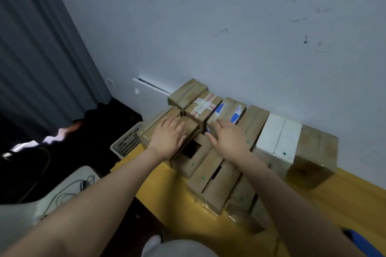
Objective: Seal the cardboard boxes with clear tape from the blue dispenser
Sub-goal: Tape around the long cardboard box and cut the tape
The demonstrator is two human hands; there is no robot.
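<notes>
Head view, and both arms are out over the cardboard boxes [254, 123] packed side by side on the yellow counter [344, 192], right against the wall [229, 27]. Left hand [167, 137] is down flat on a small brown box [191, 128], grip spread, fingers straight, pinching nothing. Just beneath that hand, a box with a dark opening [191, 150] shows its flaps apart. Right hand [227, 137] lies flat too, grip spread wide, fingertips touching the near end of the blue-marked box [229, 111]. Behind the hands sits a box crossed with red-and-white tape [203, 106]; to the right, a white box [277, 137]. Nearer the camera, another brown box [215, 175] has a slit between its flaps. Bottom right, a blue object [355, 239] peeks past the right forearm, too blurred to say whether it's the dispenser. A pale perforated basket [127, 142] stands at the counter's left end, by the grey curtain [41, 48].
</notes>
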